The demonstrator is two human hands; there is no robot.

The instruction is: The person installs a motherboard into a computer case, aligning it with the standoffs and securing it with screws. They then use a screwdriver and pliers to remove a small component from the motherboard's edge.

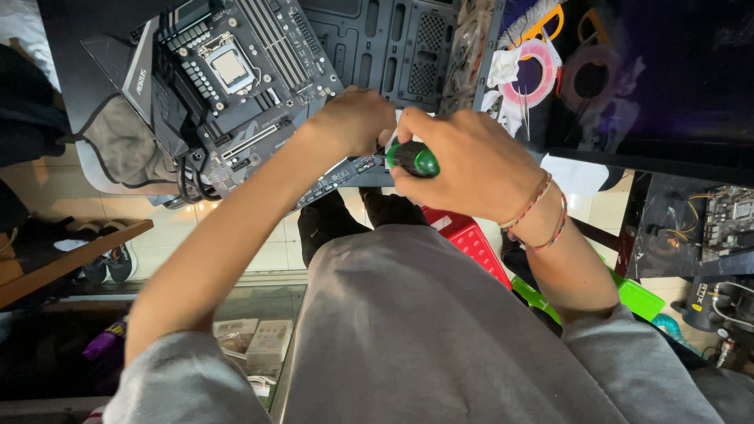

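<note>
A black motherboard (236,86) with a silver processor in its socket lies inside an open dark computer case (393,47). My right hand (471,161) is closed around a screwdriver with a green and black handle (415,159), held upright at the board's near edge. My left hand (353,118) rests fingers-down on the lower right corner of the board, right beside the screwdriver. What its fingers pinch, if anything, is hidden.
A pink tape ring (530,74) and orange-handled scissors (550,23) lie right of the case. A dark monitor (667,78) sits at far right. A red stool (471,239) and green plastic (636,298) are below. A wooden shelf (63,263) stands at left.
</note>
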